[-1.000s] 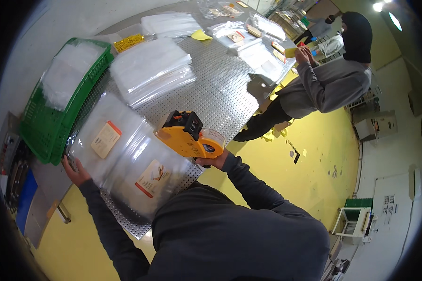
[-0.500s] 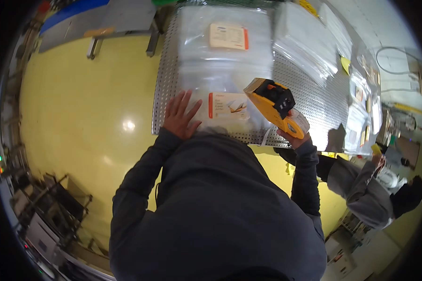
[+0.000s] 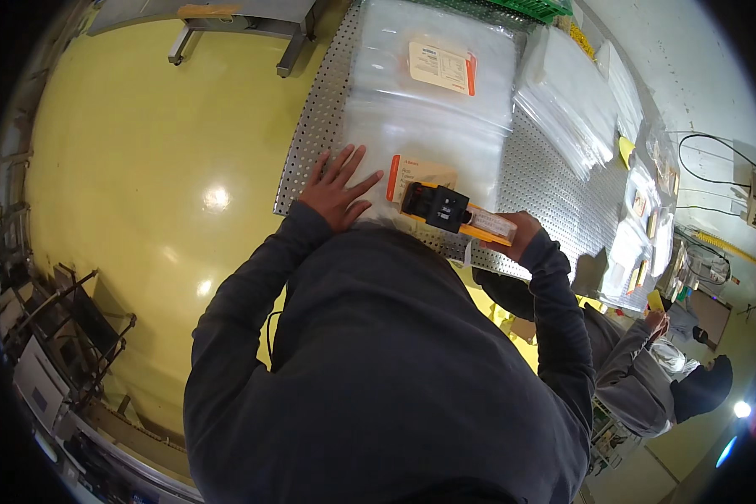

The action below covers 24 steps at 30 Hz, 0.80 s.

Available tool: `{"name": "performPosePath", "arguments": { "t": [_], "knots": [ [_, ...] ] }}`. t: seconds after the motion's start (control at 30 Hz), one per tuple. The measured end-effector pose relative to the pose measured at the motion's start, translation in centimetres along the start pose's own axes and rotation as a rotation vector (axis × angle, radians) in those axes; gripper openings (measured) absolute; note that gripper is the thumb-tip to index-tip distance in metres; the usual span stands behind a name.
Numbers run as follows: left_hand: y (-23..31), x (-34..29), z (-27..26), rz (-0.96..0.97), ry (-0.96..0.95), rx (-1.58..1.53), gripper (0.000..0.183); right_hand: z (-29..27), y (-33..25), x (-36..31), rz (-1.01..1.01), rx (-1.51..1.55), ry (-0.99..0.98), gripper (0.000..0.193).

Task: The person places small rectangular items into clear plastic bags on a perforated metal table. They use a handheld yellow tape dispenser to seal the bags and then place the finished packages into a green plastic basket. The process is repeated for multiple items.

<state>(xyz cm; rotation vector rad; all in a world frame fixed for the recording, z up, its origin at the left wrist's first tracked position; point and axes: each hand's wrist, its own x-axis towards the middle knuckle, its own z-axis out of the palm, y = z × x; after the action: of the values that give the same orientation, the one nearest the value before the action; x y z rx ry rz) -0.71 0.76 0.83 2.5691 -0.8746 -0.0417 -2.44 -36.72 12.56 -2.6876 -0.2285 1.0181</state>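
Note:
My left hand (image 3: 338, 190) lies flat with spread fingers on the near left corner of a stack of clear plastic bags (image 3: 470, 155). In my right hand (image 3: 522, 234) is a yellow and black label gun (image 3: 442, 207), held by its handle, with a roll of pale labels near the grip. The gun's head sits over the lower part of a printed cream and red panel (image 3: 412, 170) on the near bag and hides part of it. Whether it touches the bag I cannot tell. Farther up the stack shows a second such panel (image 3: 442, 67).
The bags rest on a perforated metal table (image 3: 315, 113). More clear bags (image 3: 567, 101) lie to the right, and packed bags (image 3: 640, 223) lie beyond. A green crate (image 3: 533, 8) stands at the back. A co-worker (image 3: 634, 357) is at the right; another metal table (image 3: 252, 15) stands far left.
The label gun has swung left and down from beside the printed panel to over its lower part. My left hand stays flat on the bag. The whole view has shifted and turned slightly.

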Motion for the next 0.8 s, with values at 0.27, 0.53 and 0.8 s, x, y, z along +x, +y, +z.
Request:
{"name": "performPosePath", "arguments": {
  "t": [0.27,0.53,0.8],
  "knots": [
    [0.0,0.1,0.8,-0.024,0.013,0.022,0.050,1.0,8.0,-3.7,0.209,-0.154,0.146,0.047],
    [0.4,1.4,-0.7,0.010,0.052,0.044,0.036,8.7,11.0,-10.0,0.250,1.124,0.776,0.019],
    [-4.0,16.2,-5.9,-0.010,-0.084,-0.616,0.029,14.2,5.4,-7.8,0.217,1.452,1.039,0.027]
  ]
}}
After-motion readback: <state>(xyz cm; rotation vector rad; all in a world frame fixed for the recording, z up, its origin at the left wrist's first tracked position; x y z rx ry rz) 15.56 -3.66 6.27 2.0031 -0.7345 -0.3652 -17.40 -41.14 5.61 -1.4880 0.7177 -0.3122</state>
